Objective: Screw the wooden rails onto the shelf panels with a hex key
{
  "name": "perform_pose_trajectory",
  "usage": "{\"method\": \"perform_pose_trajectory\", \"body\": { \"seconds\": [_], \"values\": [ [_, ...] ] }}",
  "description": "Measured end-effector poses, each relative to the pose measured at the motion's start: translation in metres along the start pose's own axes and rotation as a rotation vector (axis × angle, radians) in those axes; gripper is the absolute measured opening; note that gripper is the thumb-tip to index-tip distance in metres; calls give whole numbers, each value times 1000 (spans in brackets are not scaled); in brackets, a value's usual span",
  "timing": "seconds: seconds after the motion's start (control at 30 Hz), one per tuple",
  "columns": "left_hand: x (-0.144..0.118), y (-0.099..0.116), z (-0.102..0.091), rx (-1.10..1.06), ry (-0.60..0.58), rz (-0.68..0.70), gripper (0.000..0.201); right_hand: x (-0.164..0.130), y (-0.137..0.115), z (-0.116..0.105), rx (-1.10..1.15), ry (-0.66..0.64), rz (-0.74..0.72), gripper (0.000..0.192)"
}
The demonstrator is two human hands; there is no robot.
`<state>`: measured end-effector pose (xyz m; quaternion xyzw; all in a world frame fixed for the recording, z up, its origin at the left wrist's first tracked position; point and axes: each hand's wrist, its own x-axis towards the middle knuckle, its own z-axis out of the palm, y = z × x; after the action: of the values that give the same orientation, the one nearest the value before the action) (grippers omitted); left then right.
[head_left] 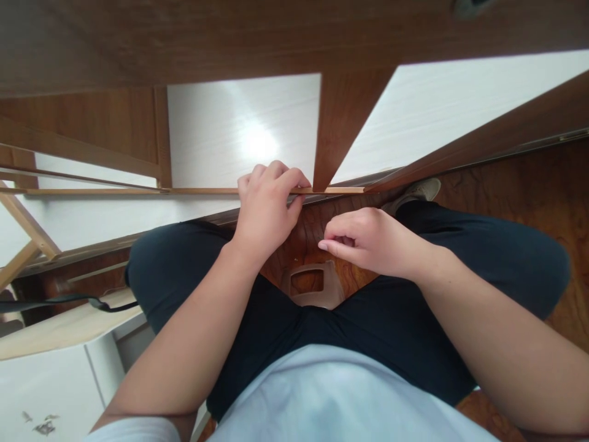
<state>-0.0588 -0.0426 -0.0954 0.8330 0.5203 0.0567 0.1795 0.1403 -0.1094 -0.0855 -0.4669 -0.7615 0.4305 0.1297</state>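
A thin wooden rail (202, 191) runs along the front of a brown wooden frame. My left hand (269, 205) is closed over this rail, with the fingers on top and the thumb below. Just right of those fingers, an upright wooden divider (347, 116) meets the rail. My right hand (375, 239) hovers apart from the wood, lower and to the right. Its fingers are curled in toward the thumb. Whatever may lie inside that curl is hidden.
A broad brown panel (230, 43) spans the top. White glossy surface (207, 123) shows behind the frame. Between my legs is a plastic stool (329, 282) on the wooden floor (519, 184). Slanted wooden slats (27, 224) and a white cabinet (50, 380) are at left.
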Motion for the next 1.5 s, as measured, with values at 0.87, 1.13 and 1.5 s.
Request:
{"method": "perform_pose_trajectory", "body": {
  "seconds": [0.87, 1.13, 1.5],
  "values": [
    [-16, 11, -9, -263, 263, -25, 23, -1, 0, -1, -11, 9, 16, 27],
    [-38, 35, 11, -1134, -213, -375, 3, -2, 4, 4, -105, 111, 83, 22],
    [-27, 46, 47, -1665, -277, -706, 22, 1, 7, 5, -206, 167, 250, 25]
  ]
}}
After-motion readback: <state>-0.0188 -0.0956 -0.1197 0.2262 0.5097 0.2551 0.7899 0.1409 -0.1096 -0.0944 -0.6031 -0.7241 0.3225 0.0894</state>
